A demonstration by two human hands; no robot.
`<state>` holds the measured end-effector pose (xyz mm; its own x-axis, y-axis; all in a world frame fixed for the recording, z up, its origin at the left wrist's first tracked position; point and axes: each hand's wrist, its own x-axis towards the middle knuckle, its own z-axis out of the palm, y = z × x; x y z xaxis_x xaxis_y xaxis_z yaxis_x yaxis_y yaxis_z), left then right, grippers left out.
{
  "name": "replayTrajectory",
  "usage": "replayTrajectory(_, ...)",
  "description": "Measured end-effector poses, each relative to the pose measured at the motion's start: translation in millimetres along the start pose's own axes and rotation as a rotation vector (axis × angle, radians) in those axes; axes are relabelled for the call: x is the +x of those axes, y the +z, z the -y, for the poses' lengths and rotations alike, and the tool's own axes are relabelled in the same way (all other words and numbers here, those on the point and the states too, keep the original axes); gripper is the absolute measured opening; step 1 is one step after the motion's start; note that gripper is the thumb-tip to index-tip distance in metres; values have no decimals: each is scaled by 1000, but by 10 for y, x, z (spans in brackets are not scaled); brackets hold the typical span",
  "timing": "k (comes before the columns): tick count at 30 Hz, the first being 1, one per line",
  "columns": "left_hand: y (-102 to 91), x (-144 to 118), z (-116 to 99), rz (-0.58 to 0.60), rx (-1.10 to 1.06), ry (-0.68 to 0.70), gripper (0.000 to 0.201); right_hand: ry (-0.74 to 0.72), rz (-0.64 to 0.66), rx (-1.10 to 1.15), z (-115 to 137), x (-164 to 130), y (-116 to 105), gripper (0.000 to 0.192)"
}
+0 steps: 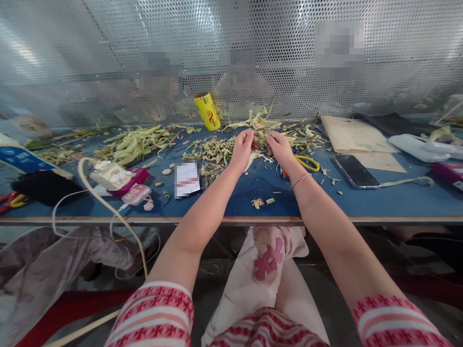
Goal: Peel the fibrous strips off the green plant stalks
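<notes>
My left hand (243, 147) and my right hand (281, 147) are close together over the far part of the blue table (231, 205). Their fingertips are closed on a pale green dried plant piece (263, 140), whose exact kind I cannot make out. Left of my hands lies a heap of curled, dried plant bits (211, 150). More dried stalks and leaves (258, 119) are spread just behind my fingers. A yellow loop (307, 164) lies beside my right wrist, partly hidden by it. A few small scraps (258, 202) lie between my forearms.
A perforated metal wall (282, 53) closes the back, with a yellow cardboard tube (208, 112) before it. A phone (356, 171) and brown cardboard (356, 135) lie right. Long dried husks (139, 144), a small white packet (187, 179) and a white cable (68, 197) lie left.
</notes>
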<state>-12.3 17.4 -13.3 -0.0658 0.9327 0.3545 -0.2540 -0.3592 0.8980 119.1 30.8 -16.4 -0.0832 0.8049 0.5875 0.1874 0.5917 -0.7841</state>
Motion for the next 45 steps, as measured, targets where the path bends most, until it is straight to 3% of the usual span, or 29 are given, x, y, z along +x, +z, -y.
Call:
replayTrajectory(5, 79, -34, 59, 37, -88, -151, 43, -32, -81, 35, 44, -32, 47, 41)
replayTrajectory(12, 39, -53, 97, -20, 13, -11, 43, 75, -67, 82, 32, -76, 169, 44)
replayTrajectory(17, 90, -92, 20, -9, -48, -73, 38, 141, -156, 189, -7, -66, 225, 42)
replayTrajectory(27, 20, -52, -24, 197, 8, -117, 43, 73, -146, 182, -49, -28, 181, 49)
replayTrajectory(33, 7, -94, -102, 253, -2, -159, 41, 137, -109, 230, -40, -21, 184, 43)
replayTrajectory(40, -47, -19, 2, 335, 11, -52, 43, 154, -60, 359, -33, 3, 134, 46)
replayTrajectory(45, -40, -3, 102, 176, 206, 197, 40, 48, -68, 298, 27, -32, 102, 47)
